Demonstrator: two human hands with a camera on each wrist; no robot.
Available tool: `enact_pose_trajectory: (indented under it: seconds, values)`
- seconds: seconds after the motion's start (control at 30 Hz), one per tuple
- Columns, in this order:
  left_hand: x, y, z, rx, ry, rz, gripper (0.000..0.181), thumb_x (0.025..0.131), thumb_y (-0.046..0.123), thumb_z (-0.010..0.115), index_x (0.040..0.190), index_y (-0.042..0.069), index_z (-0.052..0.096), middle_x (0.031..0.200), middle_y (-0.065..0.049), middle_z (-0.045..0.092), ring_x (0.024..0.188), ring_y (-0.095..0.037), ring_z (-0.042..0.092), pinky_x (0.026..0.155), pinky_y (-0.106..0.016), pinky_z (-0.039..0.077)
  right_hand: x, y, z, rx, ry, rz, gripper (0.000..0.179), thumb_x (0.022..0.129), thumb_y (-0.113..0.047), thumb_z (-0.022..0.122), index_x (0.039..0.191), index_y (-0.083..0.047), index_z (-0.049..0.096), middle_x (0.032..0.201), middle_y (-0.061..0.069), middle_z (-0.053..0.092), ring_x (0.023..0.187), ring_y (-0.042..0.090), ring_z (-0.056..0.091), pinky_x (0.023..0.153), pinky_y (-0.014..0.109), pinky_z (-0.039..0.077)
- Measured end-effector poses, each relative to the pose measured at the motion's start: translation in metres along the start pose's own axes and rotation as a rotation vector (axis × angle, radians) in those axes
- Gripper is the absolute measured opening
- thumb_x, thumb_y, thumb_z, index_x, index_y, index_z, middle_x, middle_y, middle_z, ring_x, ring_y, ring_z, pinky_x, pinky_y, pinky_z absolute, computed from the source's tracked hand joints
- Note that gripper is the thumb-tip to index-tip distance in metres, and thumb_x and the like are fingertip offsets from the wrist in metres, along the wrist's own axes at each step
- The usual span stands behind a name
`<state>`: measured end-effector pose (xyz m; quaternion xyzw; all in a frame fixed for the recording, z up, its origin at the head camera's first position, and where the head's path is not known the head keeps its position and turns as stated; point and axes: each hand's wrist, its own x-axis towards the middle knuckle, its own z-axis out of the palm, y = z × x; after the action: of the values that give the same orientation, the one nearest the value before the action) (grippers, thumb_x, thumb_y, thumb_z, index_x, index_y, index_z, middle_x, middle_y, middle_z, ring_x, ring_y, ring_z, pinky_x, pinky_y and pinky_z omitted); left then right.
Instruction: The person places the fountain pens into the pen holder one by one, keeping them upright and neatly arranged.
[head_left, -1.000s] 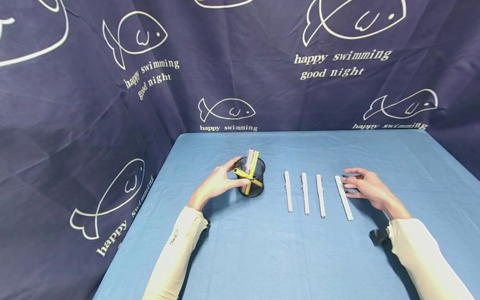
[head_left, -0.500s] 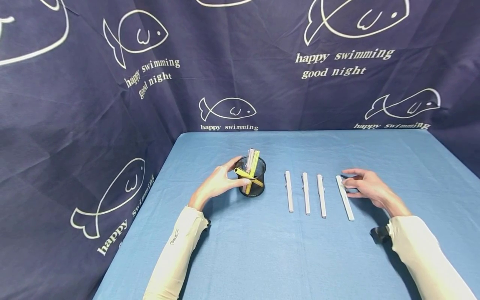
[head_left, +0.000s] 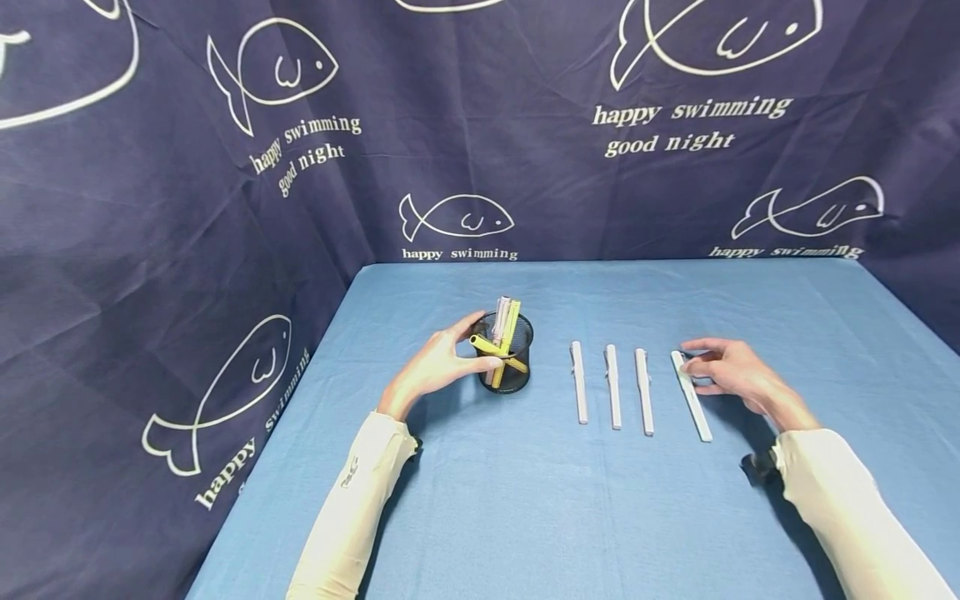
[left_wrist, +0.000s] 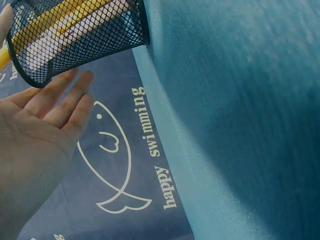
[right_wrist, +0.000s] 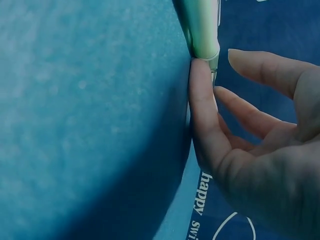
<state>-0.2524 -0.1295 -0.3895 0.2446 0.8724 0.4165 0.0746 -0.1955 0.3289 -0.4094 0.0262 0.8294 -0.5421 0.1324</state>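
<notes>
Right hand (head_left: 738, 373): fingers bent at the upper end of a white pen (head_left: 696, 408), at least one fingertip touching it. The right wrist view shows one digit well clear of the pen, so whether a firm pinch exists cannot be determined. Left hand (head_left: 435, 365): holds the mesh cup (head_left: 514, 382) at its left side, thumb in front, fingers behind.

The white pen lies flat, the item farthest right of the mesh cup. Three pale pens (head_left: 613, 387) lie between it and the mesh cup, apart from each other. A leaning yellow pen (head_left: 486, 344) slants out over the cup's left rim.

Assessed risks: a one-sided push at the pen's end could swivel or roll it on the blue cloth (head_left: 525, 500). A hold at that end only would leave the far end liable to droop. Low travel toward the mesh cup could disturb the row. Uneven left-hand pressure could tip the cup, its contents leaning variously.
</notes>
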Motion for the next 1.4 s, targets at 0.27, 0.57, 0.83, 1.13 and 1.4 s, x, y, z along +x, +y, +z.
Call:
enact_pose_trajectory:
  seconds: [0.27, 0.57, 0.83, 1.13, 1.4]
  values:
    - [0.0004, 0.0008, -0.0002, -0.008, 0.003, 0.003, 0.089, 0.085, 0.055, 0.080, 0.160, 0.029, 0.040, 0.155, -0.007, 0.049, 0.143, -0.027, 0.045, 0.114, -0.048, 0.038, 0.0017, -0.0004, -0.0002, -0.067, 0.006, -0.005, 0.057, 0.102, 0.002, 0.056, 0.149, 0.021, 0.031, 0.112, 0.022, 0.067, 0.091, 0.004, 0.065, 0.084, 0.039, 0.060]
    - [0.0008, 0.0017, -0.0003, 0.000, -0.004, -0.002, 0.092, 0.085, 0.056, 0.080, 0.161, 0.025, 0.039, 0.156, -0.008, 0.049, 0.143, -0.028, 0.045, 0.114, -0.049, 0.037, 0.0007, -0.0075, 0.0062, -0.200, 0.003, -0.027, 0.058, 0.098, -0.001, 0.063, 0.146, 0.021, 0.036, 0.097, 0.014, 0.061, 0.091, 0.018, 0.067, 0.079, 0.037, 0.061]
    - [0.0004, 0.0011, 0.0003, 0.010, -0.001, -0.008, 0.092, 0.085, 0.057, 0.080, 0.161, 0.025, 0.039, 0.156, -0.007, 0.049, 0.143, -0.026, 0.045, 0.114, -0.048, 0.038, -0.0004, -0.0072, 0.0071, -0.233, 0.004, -0.040, 0.054, 0.098, 0.001, 0.062, 0.142, 0.022, 0.040, 0.099, 0.018, 0.062, 0.088, 0.021, 0.067, 0.077, 0.037, 0.061]
    - [0.0001, 0.0005, 0.0006, -0.002, 0.001, -0.002, 0.091, 0.085, 0.056, 0.080, 0.161, 0.026, 0.039, 0.155, -0.008, 0.050, 0.143, -0.027, 0.045, 0.114, -0.049, 0.037, -0.0009, -0.0067, 0.0062, -0.195, 0.005, -0.037, 0.052, 0.097, 0.003, 0.060, 0.140, 0.023, 0.039, 0.099, 0.017, 0.061, 0.089, 0.020, 0.066, 0.078, 0.036, 0.061]
    - [0.0008, -0.0004, 0.0005, -0.002, 0.000, -0.001, 0.090, 0.085, 0.054, 0.080, 0.161, 0.026, 0.040, 0.154, -0.009, 0.050, 0.142, -0.028, 0.045, 0.114, -0.049, 0.038, -0.0019, -0.0038, 0.0051, -0.126, 0.022, -0.050, 0.052, 0.097, 0.005, 0.061, 0.139, 0.025, 0.038, 0.101, 0.019, 0.060, 0.087, 0.014, 0.065, 0.079, 0.037, 0.061]
